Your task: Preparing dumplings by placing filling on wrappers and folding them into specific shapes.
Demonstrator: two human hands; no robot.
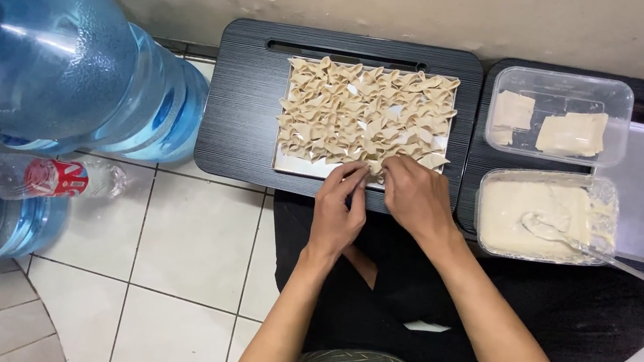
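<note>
Several folded beige dumplings (pixel 363 112) lie packed on a white sheet (pixel 301 165) on a black lap tray (pixel 245 106). My left hand (pixel 337 211) and my right hand (pixel 414 196) meet at the near edge of the sheet, fingertips pinched on a dumpling (pixel 375 168) in the front row. Both hands touch it; the dumpling is mostly hidden by the fingers.
A clear tub (pixel 559 116) with flat dough wrappers and a tub of pale filling (pixel 535 215) with a spoon (pixel 568 240) stand on a second black tray at the right. Large blue water jugs (pixel 58 63) and a small bottle (pixel 36 175) crowd the tiled floor at the left.
</note>
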